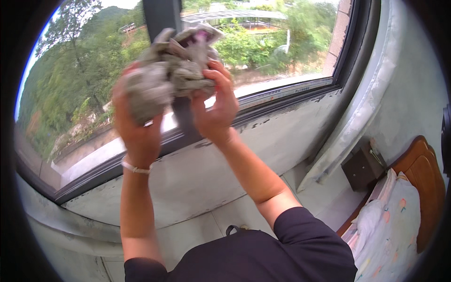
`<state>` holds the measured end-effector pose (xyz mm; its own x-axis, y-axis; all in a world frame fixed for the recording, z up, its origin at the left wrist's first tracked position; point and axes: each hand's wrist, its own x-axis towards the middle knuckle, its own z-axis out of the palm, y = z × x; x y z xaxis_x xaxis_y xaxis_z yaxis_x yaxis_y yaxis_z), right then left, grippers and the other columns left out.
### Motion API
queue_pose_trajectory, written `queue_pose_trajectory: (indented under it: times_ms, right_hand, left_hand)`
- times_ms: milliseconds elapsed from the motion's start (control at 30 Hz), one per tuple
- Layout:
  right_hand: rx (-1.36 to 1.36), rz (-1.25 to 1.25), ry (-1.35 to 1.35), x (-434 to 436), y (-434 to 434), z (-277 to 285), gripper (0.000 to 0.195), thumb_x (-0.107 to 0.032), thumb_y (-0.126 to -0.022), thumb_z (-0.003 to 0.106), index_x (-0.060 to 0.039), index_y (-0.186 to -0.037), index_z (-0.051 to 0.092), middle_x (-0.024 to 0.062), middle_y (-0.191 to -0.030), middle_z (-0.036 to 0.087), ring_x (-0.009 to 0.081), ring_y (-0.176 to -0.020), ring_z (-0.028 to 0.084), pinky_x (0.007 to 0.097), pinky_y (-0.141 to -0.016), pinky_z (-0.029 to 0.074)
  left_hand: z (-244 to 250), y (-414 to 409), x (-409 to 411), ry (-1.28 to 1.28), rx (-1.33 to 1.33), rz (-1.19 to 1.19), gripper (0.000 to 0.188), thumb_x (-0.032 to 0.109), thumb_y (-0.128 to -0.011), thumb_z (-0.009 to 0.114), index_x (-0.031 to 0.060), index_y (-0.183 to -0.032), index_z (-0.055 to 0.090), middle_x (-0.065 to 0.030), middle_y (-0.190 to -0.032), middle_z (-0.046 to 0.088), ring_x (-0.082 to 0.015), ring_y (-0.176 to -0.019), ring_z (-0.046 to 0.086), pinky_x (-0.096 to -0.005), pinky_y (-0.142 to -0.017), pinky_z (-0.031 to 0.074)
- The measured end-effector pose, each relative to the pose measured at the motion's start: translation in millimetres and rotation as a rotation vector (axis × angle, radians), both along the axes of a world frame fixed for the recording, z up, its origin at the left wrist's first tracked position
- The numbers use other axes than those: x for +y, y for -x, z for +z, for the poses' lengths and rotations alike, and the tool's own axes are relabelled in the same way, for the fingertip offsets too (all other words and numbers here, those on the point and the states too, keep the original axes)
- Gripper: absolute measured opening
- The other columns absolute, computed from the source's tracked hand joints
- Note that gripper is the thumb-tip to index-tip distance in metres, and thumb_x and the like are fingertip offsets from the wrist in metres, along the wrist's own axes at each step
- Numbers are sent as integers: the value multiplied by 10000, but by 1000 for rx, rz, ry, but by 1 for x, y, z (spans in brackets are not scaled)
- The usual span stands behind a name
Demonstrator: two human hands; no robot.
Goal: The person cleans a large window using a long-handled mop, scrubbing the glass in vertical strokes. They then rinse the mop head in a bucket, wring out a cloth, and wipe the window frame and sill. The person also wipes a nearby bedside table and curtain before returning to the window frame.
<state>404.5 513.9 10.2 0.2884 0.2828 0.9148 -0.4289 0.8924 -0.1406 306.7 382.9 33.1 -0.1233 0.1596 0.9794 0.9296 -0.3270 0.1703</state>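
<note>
Both of my hands grip a bunched grey-beige cloth [190, 70] in front of the window, and the cloth is blurred. My left hand [137, 116], with a pale bracelet [136, 167] at the wrist, clasps the left part of it. On the other side, my right hand [218, 102] has its fingers curled into the folds. A dark pink and purple patch shows at the cloth's upper edge. Behind the cloth stands the dark upright window frame [162, 16]. Whether the cloth touches the frame or the glass, I cannot tell.
A mesh-like pane [88, 70] fills the left side, with a clearer pane [303, 46] at right. Below runs a worn pale ledge [282, 123]. A curtain [356, 120] hangs at right, near a dark nightstand [363, 167] and a bed with a wooden headboard [419, 169].
</note>
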Motion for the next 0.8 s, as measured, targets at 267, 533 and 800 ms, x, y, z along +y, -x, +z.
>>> queue_pose_trajectory:
  times_ms: [267,533,800]
  right_hand:
    - [-618,-375,-21,136,-68,-105,367,-3,-652,683,-54,-1008,612,135,-1090,644,363,-1030,597,463,-944,456]
    - [-709,-492,-51,208,-117,-125,275,63,-696,542,-79,-912,633,76,-915,674,294,-958,631,485,-983,420]
    - [-737,-637,-56,311,-211,-125,222,37,-721,533,-85,-882,625,73,-908,670,285,-923,636,488,-1004,401]
  left_hand:
    - [-72,-66,142,433,287,246,683,-79,-627,716,-23,-1269,490,-225,-1291,505,-417,-1178,490,-491,-1035,396]
    - [-107,-98,188,515,92,40,644,-21,-689,699,-43,-1289,464,-252,-1270,518,-443,-1180,494,-501,-1041,388]
    - [-97,-171,294,587,157,-143,576,42,-751,674,-51,-1275,454,-245,-1240,543,-424,-1171,513,-466,-1009,415]
